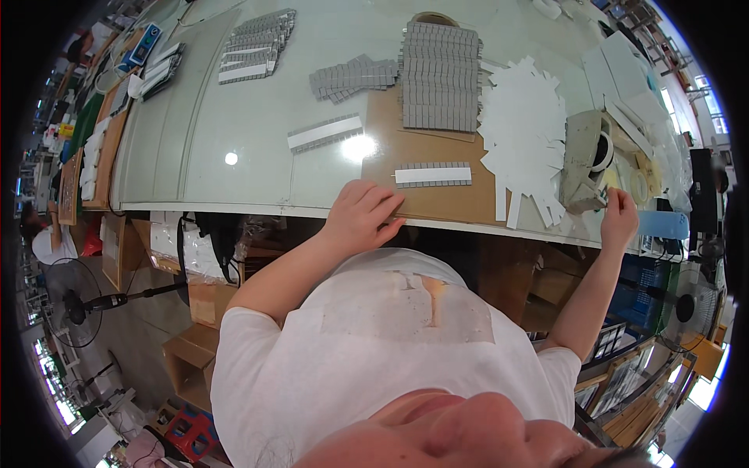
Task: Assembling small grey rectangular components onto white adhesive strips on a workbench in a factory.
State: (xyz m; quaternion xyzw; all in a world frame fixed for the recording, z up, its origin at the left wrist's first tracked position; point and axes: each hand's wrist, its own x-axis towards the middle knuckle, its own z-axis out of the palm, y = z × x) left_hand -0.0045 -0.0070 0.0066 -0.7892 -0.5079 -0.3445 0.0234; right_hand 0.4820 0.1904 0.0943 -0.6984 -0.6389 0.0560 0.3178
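Now the left hand presses flat and empty on the brown cardboard sheet while the right hand pinches at the grey tape dispenser; best pull steadily, keeping the sheet pinned to the desk.

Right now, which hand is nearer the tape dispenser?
Right. The right hand is beside the tape dispenser, at its base; the left hand rests on the brown board, well away.

Glossy pale tabletop, matt brown cardboard sheet, matt white paper strips
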